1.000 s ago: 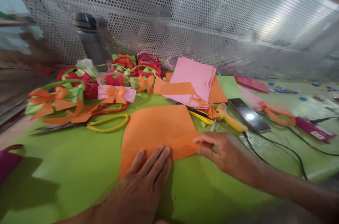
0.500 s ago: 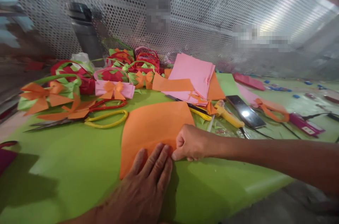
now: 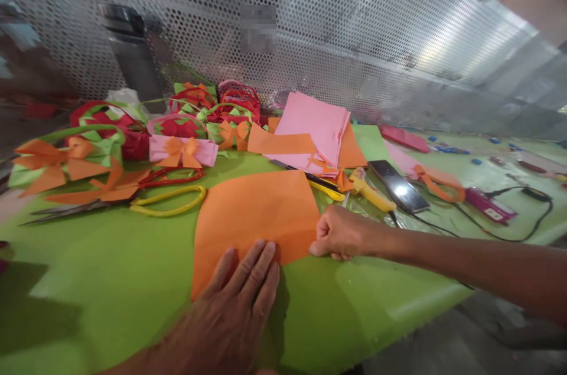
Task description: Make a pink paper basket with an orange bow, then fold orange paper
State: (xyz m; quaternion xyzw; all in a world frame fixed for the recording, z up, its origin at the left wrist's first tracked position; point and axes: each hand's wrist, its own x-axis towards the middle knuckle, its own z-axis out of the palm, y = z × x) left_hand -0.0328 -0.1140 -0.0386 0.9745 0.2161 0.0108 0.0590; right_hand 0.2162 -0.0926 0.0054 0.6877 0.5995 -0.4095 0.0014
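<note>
A sheet of orange paper [image 3: 254, 204] lies on the green tabletop in front of me, its far side slightly curved up. My left hand [image 3: 239, 298] rests flat on the near part of the sheet, fingers stretched out. At the sheet's near right corner is my right hand [image 3: 339, 233], fingers curled in and thumb against the paper's edge. The exact contact under those fingers is partly hidden. Beyond the sheet's left side lie scissors [image 3: 168, 202] with yellow and red handles. A yellow glue gun [image 3: 374, 191] and a yellow cutter [image 3: 326, 189] lie past my right hand.
Small paper bags with orange bows [image 3: 181, 150] crowd the back left, before a grey bottle [image 3: 130, 59]. Pink sheets [image 3: 310, 127] are stacked in the middle. To the right lie a phone [image 3: 398, 186] and a purple power bank [image 3: 489, 205] with cables. A perforated metal panel [image 3: 310, 20] stands behind.
My right hand has slid rightward along the near edge of the orange sheet to its corner. My left hand stays flat on the paper. The view has shifted slightly to the right.
</note>
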